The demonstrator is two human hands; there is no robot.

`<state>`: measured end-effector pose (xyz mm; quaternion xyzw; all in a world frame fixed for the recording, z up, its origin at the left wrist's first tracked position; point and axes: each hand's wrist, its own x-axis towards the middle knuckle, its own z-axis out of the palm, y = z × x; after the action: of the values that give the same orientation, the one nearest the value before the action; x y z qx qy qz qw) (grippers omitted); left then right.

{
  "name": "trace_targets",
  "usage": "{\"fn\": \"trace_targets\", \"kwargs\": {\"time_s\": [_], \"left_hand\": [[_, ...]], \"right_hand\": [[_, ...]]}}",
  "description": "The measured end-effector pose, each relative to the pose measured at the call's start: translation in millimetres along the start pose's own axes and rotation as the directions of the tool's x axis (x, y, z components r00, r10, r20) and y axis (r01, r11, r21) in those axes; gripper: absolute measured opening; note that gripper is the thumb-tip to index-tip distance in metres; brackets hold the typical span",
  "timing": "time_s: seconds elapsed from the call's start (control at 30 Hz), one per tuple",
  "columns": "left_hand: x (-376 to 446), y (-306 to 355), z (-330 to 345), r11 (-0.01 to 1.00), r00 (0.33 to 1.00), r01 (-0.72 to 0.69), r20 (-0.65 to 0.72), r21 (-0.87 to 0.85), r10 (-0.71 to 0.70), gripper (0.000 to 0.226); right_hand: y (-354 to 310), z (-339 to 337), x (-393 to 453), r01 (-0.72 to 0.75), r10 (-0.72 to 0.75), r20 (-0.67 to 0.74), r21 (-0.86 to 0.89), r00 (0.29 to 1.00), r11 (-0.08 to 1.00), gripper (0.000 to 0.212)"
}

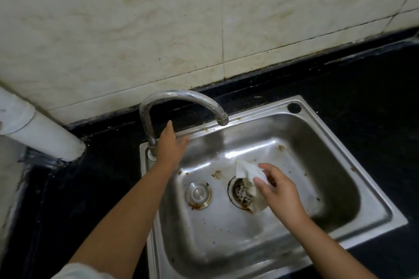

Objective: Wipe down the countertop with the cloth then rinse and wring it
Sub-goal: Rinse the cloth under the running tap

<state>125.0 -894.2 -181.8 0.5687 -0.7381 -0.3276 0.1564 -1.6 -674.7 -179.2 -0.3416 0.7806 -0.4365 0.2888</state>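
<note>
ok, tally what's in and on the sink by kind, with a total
Cloth: 1
Tap: 1
Drain: 1
Plug: 1
Hands: 2, left, right
Total: 6

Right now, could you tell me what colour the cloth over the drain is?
White. The cloth shows best in the head view.

Dim, soft light. Glare streaks on sink (260, 142) basin and faucet (181, 95). Black countertop (362, 97) swallows detail. Wide-angle bending at edges; slight softness overall.
</note>
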Motion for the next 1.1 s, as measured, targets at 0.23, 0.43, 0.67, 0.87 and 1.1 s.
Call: {"fn": "trace_targets", "kwargs": {"time_s": [0.23, 0.43, 0.67, 0.87, 1.1], "left_hand": [[-1, -9, 3, 0.982, 0.989, -0.013, -0.145, -0.189, -0.015, 0.043], [-4, -11, 3, 0.970, 0.974, -0.018, -0.225, -0.243, -0.038, 0.033], [-4, -15, 3, 0.968, 0.972, -0.048, -0.235, -0.247, -0.011, 0.028], [-8, -18, 3, 0.969, 0.977, -0.067, -0.212, -0.238, 0.016, 0.026], [-9, -18, 2, 0.970, 0.977, -0.073, -0.211, -0.232, 0.023, 0.026]], "right_hand": [[-2, 11, -3, -0.005, 0.006, -0.041, 0.016, 0.999, 1.000, 0.033], [-4, 15, -4, 0.008, -0.007, -0.054, 0.009, 0.999, 1.000, 0.032], [-3, 15, -2, 0.023, -0.023, -0.056, 0.001, 0.998, 1.000, 0.031], [-4, 15, 0, 0.020, -0.020, -0.075, 0.000, 0.997, 1.000, 0.030], [-6, 13, 3, -0.006, 0.008, -0.065, 0.027, 0.998, 1.000, 0.028]]}}
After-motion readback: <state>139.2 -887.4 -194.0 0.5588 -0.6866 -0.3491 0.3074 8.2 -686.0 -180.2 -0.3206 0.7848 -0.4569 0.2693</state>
